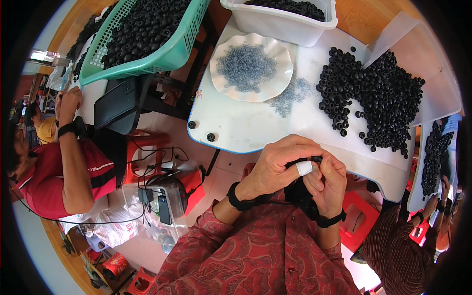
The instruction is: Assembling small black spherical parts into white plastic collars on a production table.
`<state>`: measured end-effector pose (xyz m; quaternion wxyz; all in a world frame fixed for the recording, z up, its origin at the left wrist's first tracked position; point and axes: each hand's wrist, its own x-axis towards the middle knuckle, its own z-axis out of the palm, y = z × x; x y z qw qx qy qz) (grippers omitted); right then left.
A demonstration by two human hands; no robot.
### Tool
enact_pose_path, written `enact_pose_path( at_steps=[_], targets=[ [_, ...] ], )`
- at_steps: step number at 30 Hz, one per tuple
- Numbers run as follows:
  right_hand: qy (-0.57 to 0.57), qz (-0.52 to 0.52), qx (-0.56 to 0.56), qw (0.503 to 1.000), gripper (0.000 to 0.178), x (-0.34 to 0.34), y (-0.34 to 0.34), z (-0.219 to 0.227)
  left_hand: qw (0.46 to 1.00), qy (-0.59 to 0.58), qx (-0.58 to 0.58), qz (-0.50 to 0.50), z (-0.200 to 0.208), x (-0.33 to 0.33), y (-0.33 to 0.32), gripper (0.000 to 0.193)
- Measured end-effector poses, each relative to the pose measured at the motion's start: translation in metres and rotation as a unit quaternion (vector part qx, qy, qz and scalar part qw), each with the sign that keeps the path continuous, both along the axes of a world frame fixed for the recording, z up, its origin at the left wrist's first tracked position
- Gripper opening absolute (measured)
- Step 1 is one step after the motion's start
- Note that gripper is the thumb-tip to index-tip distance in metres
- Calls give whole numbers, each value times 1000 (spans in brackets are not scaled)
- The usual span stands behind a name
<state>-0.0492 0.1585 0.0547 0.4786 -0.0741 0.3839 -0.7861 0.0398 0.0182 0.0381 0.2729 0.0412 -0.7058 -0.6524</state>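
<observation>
Close together over the near edge of the table, my left hand (278, 160) and my right hand (329, 184) meet at the fingertips. Both are closed around a small black part (318, 159), mostly hidden by the fingers. White tape (304, 168) wraps a digit of the left hand. Beyond them, a scalloped white plate (221, 81) holds many tiny clear bluish pieces, and more of these pieces (290, 98) lie scattered beside it. Heaps of black ring-shaped parts (388, 103) cover the table's right side. Two single black parts (211, 137) sit near the left edge.
A white tub (280, 24) of black parts stands at the back, and a clear plastic bin (437, 83) lies tipped at the right. A green basket (189, 42) full of black parts is at the far left. Co-workers sit on both sides; red stools (356, 221) stand below.
</observation>
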Motion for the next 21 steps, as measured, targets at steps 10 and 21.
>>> enact_pose_path(
  at_steps=[10,21],
  targets=[
    [-10,12,18,1000,34,-1,2,-3,998,-11,-56,35,5,1,0,31],
    [-63,10,20,998,31,-2,-1,-2,997,-35,-40,51,5,2,5,26]
  ],
)
